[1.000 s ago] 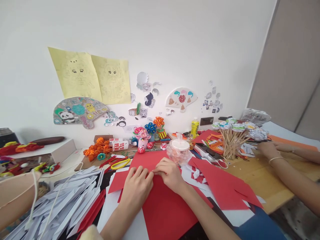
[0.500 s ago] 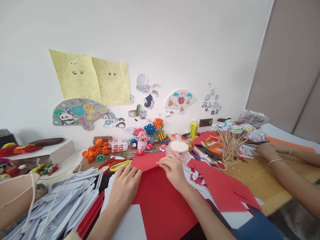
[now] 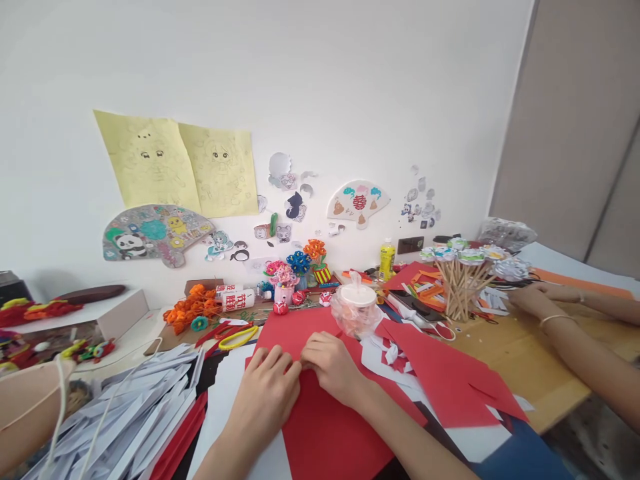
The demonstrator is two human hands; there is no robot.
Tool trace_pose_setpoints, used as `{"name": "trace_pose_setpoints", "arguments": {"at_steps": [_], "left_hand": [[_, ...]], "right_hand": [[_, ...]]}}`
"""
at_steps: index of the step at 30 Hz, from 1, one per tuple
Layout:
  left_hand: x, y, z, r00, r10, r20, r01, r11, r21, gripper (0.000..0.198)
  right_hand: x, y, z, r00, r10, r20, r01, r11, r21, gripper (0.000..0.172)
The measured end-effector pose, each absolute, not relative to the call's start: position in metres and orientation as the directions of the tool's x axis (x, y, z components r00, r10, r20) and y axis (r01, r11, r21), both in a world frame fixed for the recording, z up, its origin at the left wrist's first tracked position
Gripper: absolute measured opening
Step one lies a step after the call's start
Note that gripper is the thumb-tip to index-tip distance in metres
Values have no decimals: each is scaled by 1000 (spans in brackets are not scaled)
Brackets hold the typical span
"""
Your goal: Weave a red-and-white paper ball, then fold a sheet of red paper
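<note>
A large sheet of red paper (image 3: 340, 427) lies in front of me over white sheets. My left hand (image 3: 270, 383) rests at its middle with fingers curled and closed on the paper. Right beside it, my right hand (image 3: 333, 363) is closed too, its fingertips pinching the red paper close to the left thumb. The two hands almost touch. What exactly lies under the fingertips is hidden by the hands. Just beyond my right hand stands a white-lidded cup (image 3: 357, 297) in clear plastic wrap.
On the left lies a pile of folded white paper strips (image 3: 135, 413), with yellow-handled scissors (image 3: 239, 337) behind. More red paper (image 3: 450, 380) lies to the right. Paper flowers on sticks (image 3: 460, 293) stand farther back. Another person's hands (image 3: 535, 297) work at the right.
Both hands have come together and moved nearer to me along the red paper. The paper edge raised between them earlier is now hidden under my fingers.
</note>
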State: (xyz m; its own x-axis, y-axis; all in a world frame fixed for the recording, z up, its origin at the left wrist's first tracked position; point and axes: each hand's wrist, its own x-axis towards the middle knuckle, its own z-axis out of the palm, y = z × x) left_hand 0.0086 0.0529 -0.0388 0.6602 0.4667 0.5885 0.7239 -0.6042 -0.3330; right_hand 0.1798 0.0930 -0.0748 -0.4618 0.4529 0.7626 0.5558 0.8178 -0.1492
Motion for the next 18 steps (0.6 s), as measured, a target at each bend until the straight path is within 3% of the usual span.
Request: {"name": "trace_pose_setpoints", "arguments": {"at_steps": [18], "left_hand": [[-47,66,-17,675,522,522,711,-649,-272,29]], "right_hand": [[189,98,-70,-341,513,788,569,780,-262,25]]}}
